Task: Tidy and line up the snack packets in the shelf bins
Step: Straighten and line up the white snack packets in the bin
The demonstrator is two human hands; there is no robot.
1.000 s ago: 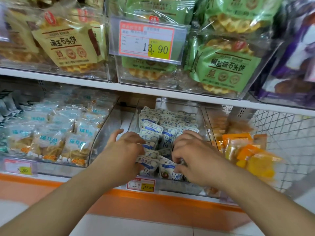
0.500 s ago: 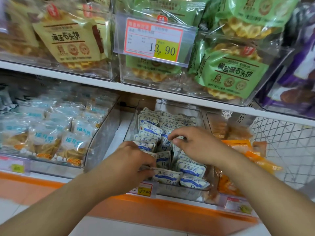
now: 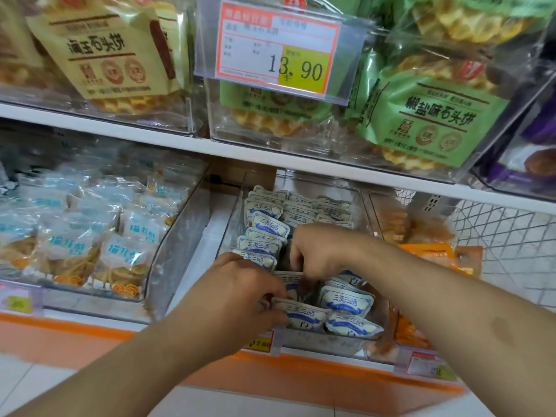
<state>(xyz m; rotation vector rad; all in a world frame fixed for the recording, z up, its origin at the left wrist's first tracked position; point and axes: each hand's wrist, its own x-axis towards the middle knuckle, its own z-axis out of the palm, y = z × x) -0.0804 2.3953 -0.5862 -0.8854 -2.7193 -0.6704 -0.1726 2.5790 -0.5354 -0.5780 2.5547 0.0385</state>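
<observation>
Right now the left hand (image 3: 237,291) is curled at the front of the bin, its fingers closed on the edge of a small white-and-blue glossy plastic snack packet (image 3: 301,314) that lies flat near the front wall. The right hand (image 3: 319,254) reaches in just behind it, fingers bent down and pinching the top of another packet of the same kind (image 3: 290,279) in the middle of the bin; how firmly it grips is hidden by the knuckles.

Both hands work inside the clear hard-plastic shelf bin (image 3: 358,194) on the lower shelf. Its back half looks done: the rear packets (image 3: 298,210) stand upright in neat rows. The front half is not: several pillow-shaped packets (image 3: 346,302) lie flat and overlapping, so I judge the task roughly half finished for this bin, with the front rows yet to be stood up.

The packets are puffy, slick and crinkled at their sealed edges, likely to slide against each other. To the left, a second clear bin holds transparent bags with pale blue labels (image 3: 72,245), loosely leaning. To the right sit orange foil packets (image 3: 436,257), and above them a red-bordered paper price tag (image 3: 276,49).
</observation>
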